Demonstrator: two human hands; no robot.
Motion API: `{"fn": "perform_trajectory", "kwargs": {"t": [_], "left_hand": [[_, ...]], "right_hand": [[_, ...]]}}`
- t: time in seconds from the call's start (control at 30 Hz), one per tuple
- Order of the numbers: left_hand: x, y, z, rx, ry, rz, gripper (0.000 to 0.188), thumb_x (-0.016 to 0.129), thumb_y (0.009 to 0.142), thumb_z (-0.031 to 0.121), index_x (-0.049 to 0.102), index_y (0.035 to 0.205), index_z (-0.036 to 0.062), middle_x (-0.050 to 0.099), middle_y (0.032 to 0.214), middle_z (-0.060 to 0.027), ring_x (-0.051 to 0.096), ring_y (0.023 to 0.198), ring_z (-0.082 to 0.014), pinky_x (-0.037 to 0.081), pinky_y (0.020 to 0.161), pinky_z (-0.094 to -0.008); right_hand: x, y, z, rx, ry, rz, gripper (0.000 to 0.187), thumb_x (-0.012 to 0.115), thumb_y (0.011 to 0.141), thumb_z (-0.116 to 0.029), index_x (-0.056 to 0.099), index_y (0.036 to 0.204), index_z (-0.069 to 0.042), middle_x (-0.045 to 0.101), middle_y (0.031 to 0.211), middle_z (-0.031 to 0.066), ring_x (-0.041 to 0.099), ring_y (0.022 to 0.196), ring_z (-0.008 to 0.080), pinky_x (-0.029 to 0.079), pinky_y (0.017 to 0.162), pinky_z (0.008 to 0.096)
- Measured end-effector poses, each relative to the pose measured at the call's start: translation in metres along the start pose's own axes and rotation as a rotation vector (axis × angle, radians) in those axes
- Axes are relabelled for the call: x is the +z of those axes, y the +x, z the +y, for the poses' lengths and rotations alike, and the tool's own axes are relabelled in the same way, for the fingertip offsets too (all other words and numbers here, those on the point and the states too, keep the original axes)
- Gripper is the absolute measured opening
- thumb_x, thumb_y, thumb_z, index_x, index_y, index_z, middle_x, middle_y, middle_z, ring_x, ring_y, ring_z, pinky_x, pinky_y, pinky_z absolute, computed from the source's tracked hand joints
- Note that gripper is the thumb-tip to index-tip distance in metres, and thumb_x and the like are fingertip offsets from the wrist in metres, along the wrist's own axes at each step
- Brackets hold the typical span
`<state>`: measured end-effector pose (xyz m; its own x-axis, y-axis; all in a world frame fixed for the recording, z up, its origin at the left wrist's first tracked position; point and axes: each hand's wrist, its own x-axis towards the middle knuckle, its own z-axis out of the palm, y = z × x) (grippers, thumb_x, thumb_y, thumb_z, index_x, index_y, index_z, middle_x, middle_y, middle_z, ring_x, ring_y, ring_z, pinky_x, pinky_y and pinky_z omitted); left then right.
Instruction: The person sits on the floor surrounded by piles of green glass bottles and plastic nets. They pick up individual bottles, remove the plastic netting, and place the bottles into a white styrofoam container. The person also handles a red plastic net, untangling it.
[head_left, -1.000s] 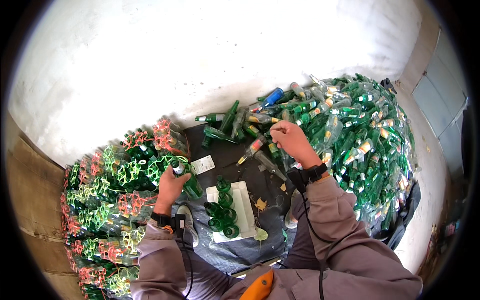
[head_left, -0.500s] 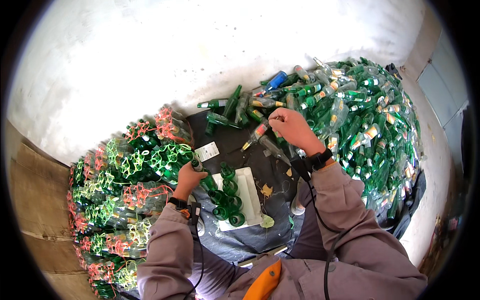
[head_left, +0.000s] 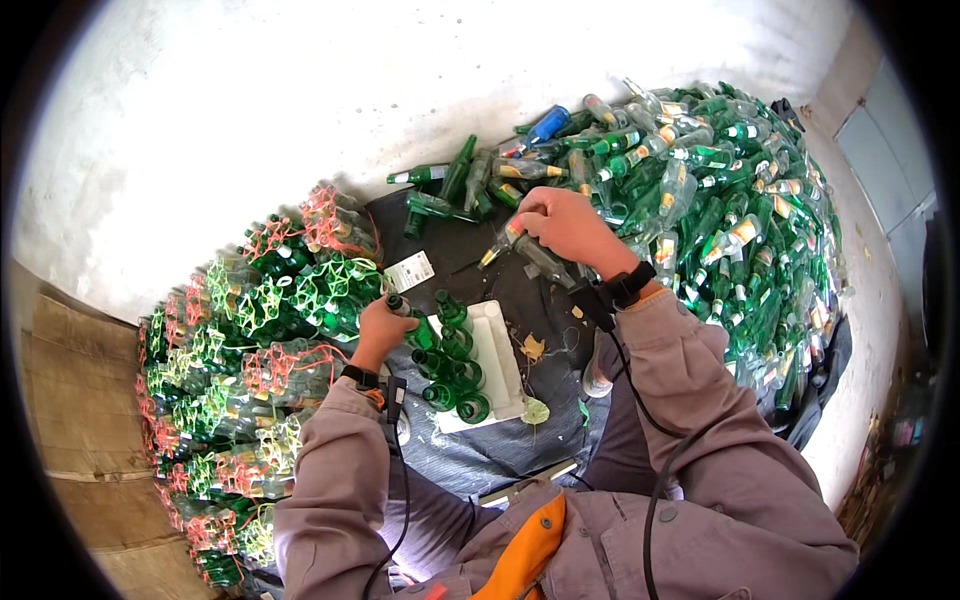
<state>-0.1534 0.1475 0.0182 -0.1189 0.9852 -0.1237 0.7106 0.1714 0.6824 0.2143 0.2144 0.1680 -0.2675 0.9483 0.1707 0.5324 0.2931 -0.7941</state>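
Observation:
My left hand [head_left: 385, 328] is closed round the upper part of a green bottle [head_left: 423, 330], whose mouth shows above the fingers. It stands beside several upright green bottles [head_left: 463, 375] grouped on a white tray [head_left: 508, 378]. My right hand [head_left: 568, 232] is closed at the body of a clear glass bottle [head_left: 499, 246] lying at the near edge of the loose pile. That bottle's neck points toward the lower left, and the fingers hide its other end. Another clear bottle [head_left: 545, 262] lies just below my right hand.
A large heap of loose bottles [head_left: 700, 230] rises at the right. Along the left are rows of bottles bound in red and green netting [head_left: 240, 390]. A white printed card [head_left: 409, 271] and dry leaves [head_left: 533, 347] lie on the dark sheet [head_left: 440, 240]. A pale wall [head_left: 300, 90] runs behind.
The whole view has shifted, so the scene sits higher. My right hand has come down onto the clear bottle, its fingers now over the body. My left hand keeps its hold beside the tray.

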Motion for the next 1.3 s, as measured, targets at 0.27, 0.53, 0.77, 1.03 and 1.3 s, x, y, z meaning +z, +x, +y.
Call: {"fn": "perform_trajectory", "kwargs": {"t": [0.27,0.53,0.77,1.03,1.3], "left_hand": [[0.007,0.001,0.005,-0.033,0.012,-0.044,0.049,0.089,0.063,0.023,0.076,0.107,0.0063,0.077,0.096,-0.0130,0.074,0.091,-0.0305,0.057,0.083,-0.0395],[0.015,-0.002,0.004,-0.007,0.018,-0.067,0.048,0.089,0.065,0.024,0.077,0.108,0.0063,0.077,0.096,-0.0132,0.075,0.091,-0.0296,0.057,0.083,-0.0389],[0.015,-0.005,0.006,0.031,0.132,-0.129,0.048,0.087,0.066,0.026,0.078,0.110,0.0070,0.077,0.099,-0.0164,0.074,0.093,-0.0312,0.057,0.084,-0.0399],[0.018,-0.004,0.000,0.171,0.273,-0.139,0.048,0.086,0.069,0.027,0.077,0.111,0.0061,0.075,0.100,-0.0202,0.072,0.097,-0.0372,0.057,0.087,-0.0432],[0.013,-0.004,0.007,0.237,0.310,-0.142,0.038,0.082,0.071,0.021,0.075,0.104,0.0036,0.074,0.097,-0.0200,0.071,0.094,-0.0393,0.057,0.084,-0.0456]], "right_hand": [[-0.006,-0.001,-0.003,0.027,0.016,-0.002,0.021,0.068,0.088,-0.019,0.071,0.097,-0.001,0.071,0.086,0.0168,0.069,0.079,0.0325,0.054,0.073,0.0405],[-0.010,-0.002,0.006,0.021,0.018,0.030,0.021,0.068,0.088,-0.021,0.071,0.096,-0.002,0.072,0.088,0.0171,0.070,0.083,0.0345,0.055,0.075,0.0411],[-0.004,-0.005,0.004,-0.097,-0.081,0.058,0.016,0.066,0.090,-0.018,0.070,0.096,-0.003,0.071,0.086,0.0149,0.069,0.080,0.0314,0.054,0.073,0.0383],[0.001,-0.011,-0.004,-0.010,-0.059,-0.021,0.015,0.064,0.086,-0.019,0.070,0.088,-0.006,0.071,0.087,0.0169,0.069,0.087,0.0395,0.054,0.077,0.0469],[0.013,-0.010,0.005,-0.055,-0.191,-0.094,0.015,0.065,0.083,-0.020,0.070,0.089,-0.008,0.072,0.090,0.0163,0.069,0.091,0.0401,0.053,0.079,0.0518]]}}
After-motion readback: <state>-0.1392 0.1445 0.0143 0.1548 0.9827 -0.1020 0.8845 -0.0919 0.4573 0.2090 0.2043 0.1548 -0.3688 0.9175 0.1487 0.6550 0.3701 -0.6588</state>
